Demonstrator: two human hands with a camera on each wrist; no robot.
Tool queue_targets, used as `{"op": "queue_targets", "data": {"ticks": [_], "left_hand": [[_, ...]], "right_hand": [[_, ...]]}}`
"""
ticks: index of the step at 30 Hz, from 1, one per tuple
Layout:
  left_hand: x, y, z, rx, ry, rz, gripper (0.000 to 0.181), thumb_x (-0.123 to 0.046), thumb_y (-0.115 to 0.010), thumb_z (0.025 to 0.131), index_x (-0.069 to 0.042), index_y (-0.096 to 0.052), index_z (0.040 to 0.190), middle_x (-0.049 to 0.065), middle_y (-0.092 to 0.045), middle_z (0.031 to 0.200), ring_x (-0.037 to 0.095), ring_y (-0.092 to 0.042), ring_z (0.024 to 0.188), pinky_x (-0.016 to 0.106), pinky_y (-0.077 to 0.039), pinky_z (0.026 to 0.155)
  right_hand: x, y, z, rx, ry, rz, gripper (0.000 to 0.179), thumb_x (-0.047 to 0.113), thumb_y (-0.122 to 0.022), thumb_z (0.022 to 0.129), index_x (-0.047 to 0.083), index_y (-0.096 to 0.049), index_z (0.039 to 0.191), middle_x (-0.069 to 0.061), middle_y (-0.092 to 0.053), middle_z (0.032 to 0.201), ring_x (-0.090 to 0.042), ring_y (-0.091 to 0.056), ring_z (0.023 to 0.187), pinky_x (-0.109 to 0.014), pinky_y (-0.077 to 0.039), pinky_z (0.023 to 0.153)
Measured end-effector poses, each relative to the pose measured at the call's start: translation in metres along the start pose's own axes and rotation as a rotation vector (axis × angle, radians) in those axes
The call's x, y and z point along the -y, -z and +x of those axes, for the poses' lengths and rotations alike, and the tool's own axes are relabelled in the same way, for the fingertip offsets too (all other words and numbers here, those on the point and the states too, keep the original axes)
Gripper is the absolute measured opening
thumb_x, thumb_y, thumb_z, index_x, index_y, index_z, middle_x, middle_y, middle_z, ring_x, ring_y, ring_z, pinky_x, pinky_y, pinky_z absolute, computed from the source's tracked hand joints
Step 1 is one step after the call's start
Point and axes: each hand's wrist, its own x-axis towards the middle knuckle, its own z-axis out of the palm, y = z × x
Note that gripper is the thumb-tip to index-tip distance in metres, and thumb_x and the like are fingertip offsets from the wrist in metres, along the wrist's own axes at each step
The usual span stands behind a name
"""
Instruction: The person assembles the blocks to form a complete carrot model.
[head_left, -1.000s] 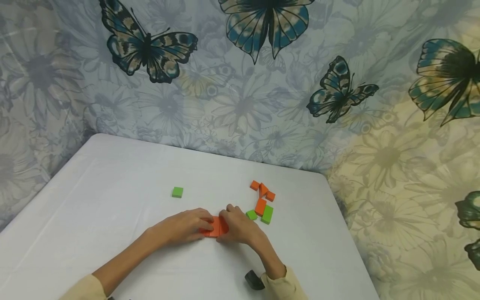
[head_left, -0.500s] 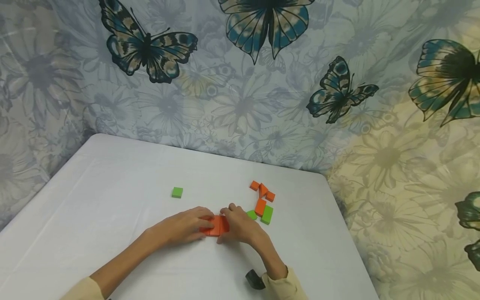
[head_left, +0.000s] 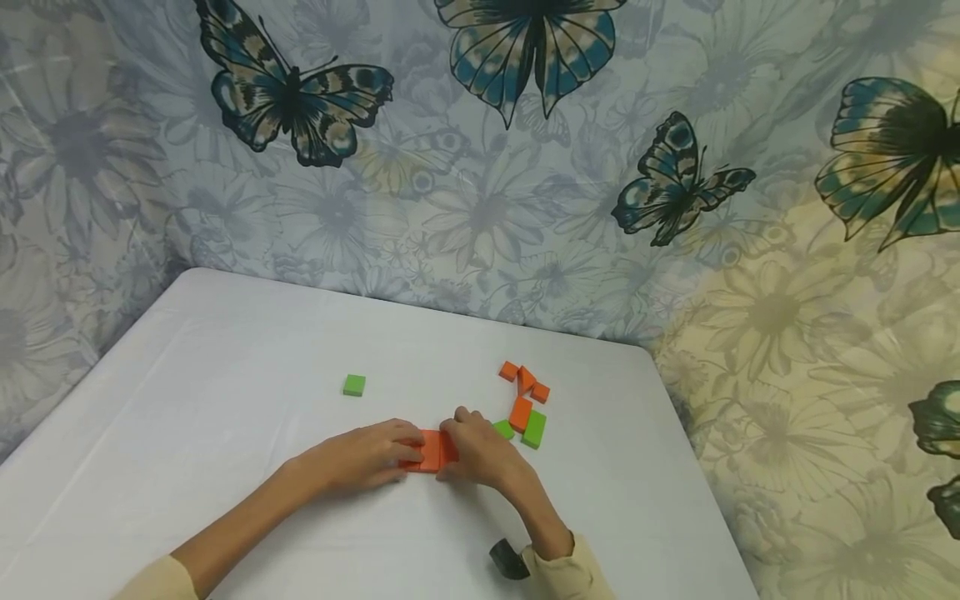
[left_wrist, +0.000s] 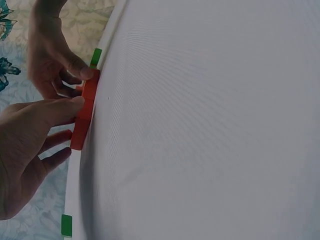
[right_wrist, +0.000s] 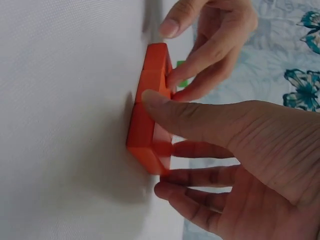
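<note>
Orange blocks [head_left: 430,451] lie side by side in a short row on the white table. In the right wrist view, the faces of the row [right_wrist: 142,122] meet closely. My right hand [head_left: 482,450] grips the block at the right end, thumb [right_wrist: 162,107] on its near side and fingers around the far side. My left hand [head_left: 371,454] holds the left part of the row. Its fingers curl over the top, and the thumb [right_wrist: 172,25] stays by the near left corner. Both hands partly hide the blocks.
A lone green block [head_left: 355,385] lies behind the left hand. Beyond the right hand is a loose group: an orange rectangular block [head_left: 521,414], a green one [head_left: 534,430], an orange triangle [head_left: 527,381] and small orange blocks [head_left: 509,371]. A patterned wall stands behind the table.
The right-end block has settled flush against the row under the right hand. My left hand's fingertips have drawn slightly to the left. The other blocks have stayed put.
</note>
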Motion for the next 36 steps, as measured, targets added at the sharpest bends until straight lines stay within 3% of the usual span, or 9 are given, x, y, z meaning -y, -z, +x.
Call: {"op": "queue_targets", "data": {"ticks": [8,12,15,17,19,23,29,33,36], "left_hand": [[0.0,-0.001,-0.004,-0.008,-0.019,0.02,0.033,-0.022,-0.071,0.1,-0.015,-0.072,0.132,0.002,-0.068,0.139,0.024,-0.059,0.137,0.041,-0.053,0.113],[0.0,-0.002,-0.004,-0.021,-0.031,0.01,0.03,-0.019,-0.067,0.102,-0.014,-0.073,0.131,0.001,-0.068,0.137,0.022,-0.059,0.135,0.039,-0.054,0.112],[0.0,-0.002,-0.003,-0.027,-0.036,0.011,0.028,-0.017,-0.066,0.102,-0.014,-0.073,0.13,0.001,-0.068,0.136,0.021,-0.059,0.134,0.038,-0.053,0.112],[0.0,-0.002,-0.003,-0.027,-0.035,0.014,0.028,-0.014,-0.067,0.102,-0.014,-0.074,0.129,0.0,-0.068,0.136,0.02,-0.06,0.134,0.037,-0.053,0.112],[0.0,-0.001,-0.003,-0.017,-0.026,0.009,0.029,-0.011,-0.067,0.101,-0.014,-0.074,0.129,0.0,-0.068,0.136,0.02,-0.06,0.135,0.037,-0.053,0.112],[0.001,0.001,-0.005,0.011,0.006,-0.022,0.03,-0.009,-0.066,0.102,-0.015,-0.074,0.13,0.0,-0.068,0.137,0.021,-0.059,0.136,0.038,-0.052,0.113],[0.001,0.001,-0.003,0.012,0.02,-0.062,0.028,-0.011,-0.066,0.102,-0.017,-0.076,0.127,-0.002,-0.069,0.134,0.02,-0.059,0.135,0.037,-0.052,0.114],[0.0,0.001,-0.001,0.002,0.022,-0.07,0.026,-0.012,-0.068,0.101,-0.017,-0.077,0.124,-0.002,-0.07,0.131,0.019,-0.06,0.132,0.037,-0.053,0.113],[0.0,0.001,0.0,-0.01,0.023,-0.076,0.025,-0.012,-0.069,0.1,-0.017,-0.078,0.123,-0.002,-0.07,0.13,0.019,-0.06,0.132,0.037,-0.053,0.112]], "right_hand": [[-0.014,0.008,-0.004,-0.032,-0.073,0.101,0.067,0.034,-0.086,0.087,0.006,-0.061,0.142,-0.012,-0.065,0.127,-0.025,-0.062,0.11,-0.04,-0.061,0.096],[-0.043,0.025,-0.01,-0.165,-0.157,0.156,0.052,0.025,-0.079,0.094,-0.001,-0.062,0.136,-0.017,-0.065,0.129,-0.031,-0.064,0.112,-0.047,-0.06,0.096],[-0.072,0.032,-0.013,-0.3,-0.241,0.109,0.038,0.014,-0.074,0.097,-0.006,-0.065,0.128,-0.021,-0.067,0.122,-0.036,-0.066,0.106,-0.049,-0.061,0.09],[-0.092,0.033,-0.014,-0.348,-0.287,0.073,0.034,0.007,-0.07,0.098,-0.008,-0.064,0.128,-0.024,-0.068,0.122,-0.04,-0.066,0.105,-0.052,-0.06,0.09],[-0.109,0.03,-0.014,-0.335,-0.318,0.049,0.037,0.004,-0.064,0.1,-0.007,-0.062,0.135,-0.027,-0.066,0.129,-0.044,-0.066,0.109,-0.055,-0.06,0.094],[-0.132,0.021,-0.017,-0.223,-0.344,0.069,0.041,0.002,-0.059,0.102,-0.002,-0.059,0.143,-0.028,-0.062,0.138,-0.045,-0.066,0.116,-0.058,-0.057,0.099],[-0.145,0.017,-0.026,-0.183,-0.438,0.084,0.024,0.009,-0.067,0.099,-0.006,-0.071,0.118,-0.023,-0.07,0.115,-0.033,-0.068,0.096,-0.05,-0.061,0.089],[-0.152,0.016,-0.028,-0.169,-0.444,0.045,0.03,0.01,-0.068,0.099,-0.003,-0.069,0.126,-0.023,-0.07,0.115,-0.034,-0.069,0.1,-0.052,-0.06,0.094],[-0.154,0.017,-0.028,-0.161,-0.433,0.039,0.026,0.009,-0.07,0.097,-0.003,-0.071,0.12,-0.02,-0.071,0.107,-0.031,-0.067,0.093,-0.049,-0.061,0.089]]}}
